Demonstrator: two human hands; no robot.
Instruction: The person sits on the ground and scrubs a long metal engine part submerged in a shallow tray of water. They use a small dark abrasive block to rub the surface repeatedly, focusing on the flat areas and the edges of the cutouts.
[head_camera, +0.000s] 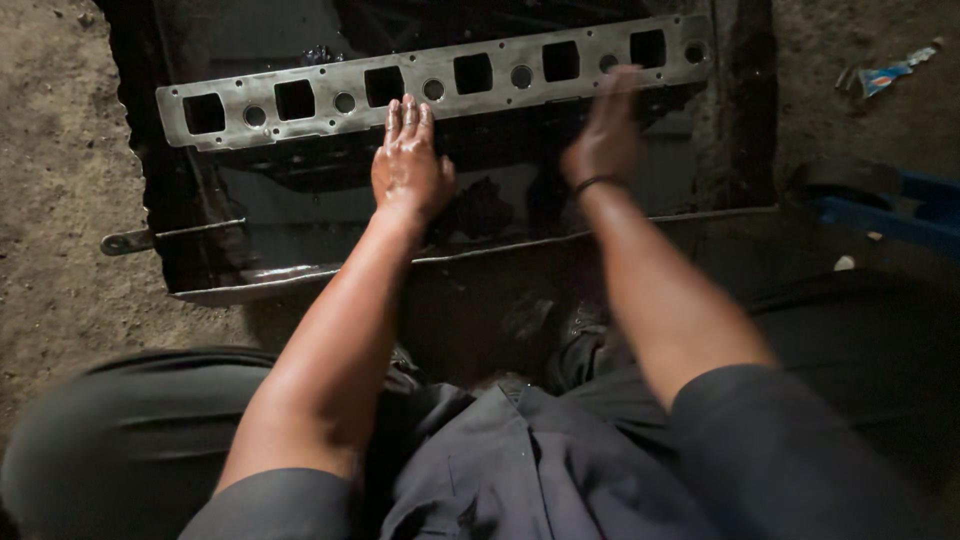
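A dark, oily metal tray (200, 270) is seen on the dirt floor (60, 200), filled with black liquid. Across its far side a long grey metal plate (330, 80) with square and round holes is laid, slightly tilted, its lower edge over the liquid. The left hand (408, 165) is held flat and open, wet fingers extended, fingertips touching the plate's lower edge. The right hand (603, 130) is blurred near the plate's right part; whether it is open or gripping cannot be told. A thin dark band (597, 183) is worn on the right wrist.
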